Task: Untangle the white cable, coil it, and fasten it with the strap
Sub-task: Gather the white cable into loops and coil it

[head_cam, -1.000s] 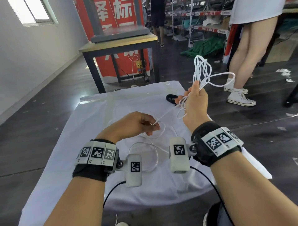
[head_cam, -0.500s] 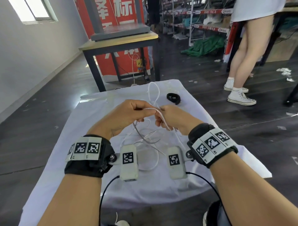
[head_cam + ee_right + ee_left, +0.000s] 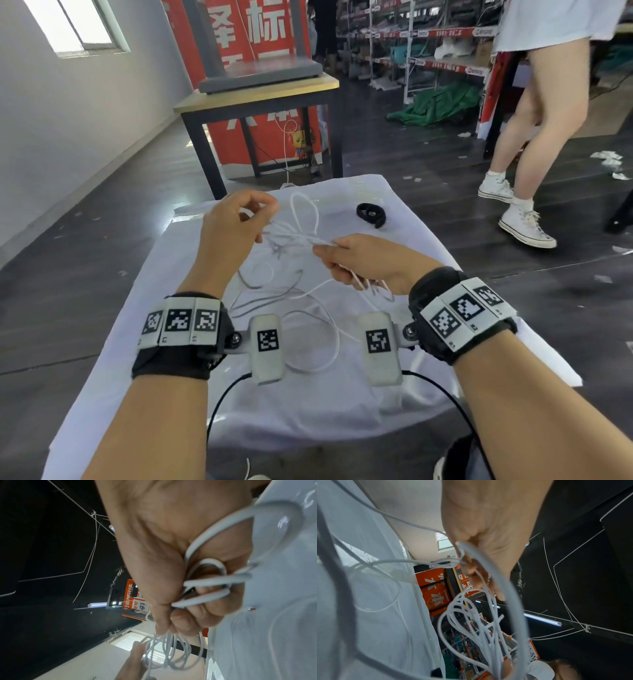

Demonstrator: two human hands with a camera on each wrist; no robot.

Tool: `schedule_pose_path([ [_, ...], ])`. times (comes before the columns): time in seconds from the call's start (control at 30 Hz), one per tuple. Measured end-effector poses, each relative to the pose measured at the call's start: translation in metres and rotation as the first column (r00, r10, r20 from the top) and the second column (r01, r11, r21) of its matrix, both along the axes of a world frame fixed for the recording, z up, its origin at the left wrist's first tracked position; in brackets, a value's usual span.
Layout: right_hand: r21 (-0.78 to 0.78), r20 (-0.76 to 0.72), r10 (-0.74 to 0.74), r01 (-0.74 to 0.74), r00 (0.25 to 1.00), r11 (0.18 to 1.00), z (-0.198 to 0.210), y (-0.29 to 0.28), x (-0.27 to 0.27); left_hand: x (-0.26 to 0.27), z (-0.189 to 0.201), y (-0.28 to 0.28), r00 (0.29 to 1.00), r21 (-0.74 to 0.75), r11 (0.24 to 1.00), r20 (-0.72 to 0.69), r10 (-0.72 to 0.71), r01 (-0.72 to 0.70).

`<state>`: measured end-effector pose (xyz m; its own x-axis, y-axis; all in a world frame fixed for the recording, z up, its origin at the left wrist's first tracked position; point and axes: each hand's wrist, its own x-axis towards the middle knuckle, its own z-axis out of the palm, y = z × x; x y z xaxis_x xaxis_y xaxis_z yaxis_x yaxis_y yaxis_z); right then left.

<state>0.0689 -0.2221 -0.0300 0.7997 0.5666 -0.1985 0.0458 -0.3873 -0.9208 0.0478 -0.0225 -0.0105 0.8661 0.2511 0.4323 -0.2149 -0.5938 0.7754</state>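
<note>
The thin white cable (image 3: 301, 236) hangs in several tangled loops between my two hands above the white cloth. My left hand (image 3: 236, 222) is raised at the left and pinches strands of the cable (image 3: 467, 561) between thumb and fingers. My right hand (image 3: 363, 260) is lower at the right, its fingers curled round a bunch of the cable's loops (image 3: 205, 582). More slack cable (image 3: 318, 329) trails on the cloth between my wrists. The black strap (image 3: 371, 213) lies curled on the cloth at the far right, beyond both hands.
The table is covered by a white cloth (image 3: 445, 260). Behind it stands a dark-legged desk (image 3: 260, 96) in front of a red sign. A person's legs in white sneakers (image 3: 524, 226) stand on the floor to the right. Shelving lines the back.
My right hand came down from its raised position with the bunch of loops and met the left. Now the hands have drawn apart, left hand up and away, stretching the tangle between them.
</note>
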Motion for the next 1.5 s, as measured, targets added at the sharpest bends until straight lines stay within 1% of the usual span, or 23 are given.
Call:
schedule_pose_path([
  [0.07,0.116,-0.014,-0.071,0.072,0.997,0.991,-0.001,0.001,0.002,-0.001,0.001,0.001,0.999,-0.002,1.0,-0.034,-0.011,0.011],
  [0.1,0.169,-0.044,-0.088,0.094,0.995,0.981,-0.001,0.001,0.004,-0.001,0.0,0.0,0.999,0.014,1.0,-0.044,-0.018,0.019],
  [0.17,0.245,-0.13,-0.069,0.1,0.989,0.964,-0.001,0.001,0.005,-0.001,-0.003,-0.003,0.997,0.077,0.996,-0.056,-0.05,0.054],
  [0.23,0.249,-0.173,-0.033,0.076,0.984,0.966,0.001,-0.001,0.004,-0.002,-0.004,-0.003,0.991,0.172,0.979,-0.096,-0.091,0.107],
  [0.33,0.173,-0.168,-0.005,0.035,0.986,0.984,0.002,-0.004,0.003,-0.003,-0.005,0.0,0.971,0.244,0.949,-0.181,-0.158,0.2],
  [0.4,0.132,-0.183,0.008,0.016,0.983,0.991,0.002,-0.005,0.002,-0.003,-0.005,0.001,0.965,0.231,0.945,-0.177,-0.193,0.231],
  [0.47,0.109,-0.196,0.033,-0.011,0.98,0.994,0.001,-0.004,0.001,-0.003,-0.005,0.001,0.962,0.17,0.953,-0.152,-0.226,0.251],
  [0.53,0.104,-0.209,0.064,-0.043,0.976,0.994,0.0,-0.002,-0.001,-0.002,-0.005,0.002,0.966,0.152,0.957,-0.12,-0.229,0.246],
  [0.63,0.137,-0.225,0.097,-0.067,0.97,0.988,0.002,-0.002,-0.002,0.0,-0.005,0.003,0.986,0.154,0.974,-0.055,-0.16,0.167],
  [0.73,0.25,-0.251,0.092,-0.027,0.964,0.968,0.006,-0.003,0.0,0.001,-0.007,0.004,0.991,0.078,0.994,-0.109,-0.073,0.082],
  [0.8,0.368,-0.293,0.079,0.037,0.953,0.929,0.008,-0.003,0.002,0.001,-0.009,0.007,0.989,0.031,0.999,-0.149,-0.025,0.03],
  [0.87,0.475,-0.359,0.069,0.118,0.931,0.872,0.008,-0.003,0.005,0.001,-0.009,0.008,0.985,0.058,0.998,-0.175,-0.003,0.013],
  [0.97,0.579,-0.468,0.1,0.219,0.878,0.785,0.009,-0.002,0.008,0.0,-0.007,0.004,0.964,0.092,0.994,-0.263,-0.033,0.059],
  [1.03,0.623,-0.524,0.125,0.279,0.843,0.731,0.011,-0.004,0.009,-0.001,-0.007,0.003,0.944,0.049,0.995,-0.322,-0.07,0.091],
  [1.1,0.656,-0.565,0.136,0.342,0.814,0.673,0.013,-0.007,0.011,0.0,-0.009,0.005,0.936,0.025,0.992,-0.337,-0.106,0.122],
  [1.17,0.681,-0.598,0.143,0.406,0.789,0.609,0.013,-0.009,0.012,0.001,-0.01,0.008,0.929,0.029,0.991,-0.352,-0.112,0.13],
  [1.2,0.692,-0.614,0.146,0.441,0.776,0.571,0.013,-0.011,0.014,0.002,-0.011,0.01,0.925,0.054,0.99,-0.365,-0.101,0.129],
  [1.3,0.719,-0.642,0.149,0.524,0.752,0.457,0.012,-0.014,0.02,0.003,-0.016,0.014,0.934,0.203,0.975,-0.358,-0.009,0.087],
  [1.33,0.724,-0.648,0.152,0.542,0.746,0.426,0.011,-0.015,0.021,0.002,-0.017,0.015,0.938,0.201,0.978,-0.346,0.014,0.06],
  [1.43,0.722,-0.671,0.138,0.599,0.729,0.346,0.009,-0.016,0.025,0.005,-0.018,0.021,0.952,0.091,0.996,-0.302,0.048,-0.021],
  [1.5,0.713,-0.684,0.105,0.631,0.722,0.305,0.007,-0.014,0.026,0.007,-0.017,0.023,0.961,0.032,0.999,-0.275,0.036,-0.028],
])
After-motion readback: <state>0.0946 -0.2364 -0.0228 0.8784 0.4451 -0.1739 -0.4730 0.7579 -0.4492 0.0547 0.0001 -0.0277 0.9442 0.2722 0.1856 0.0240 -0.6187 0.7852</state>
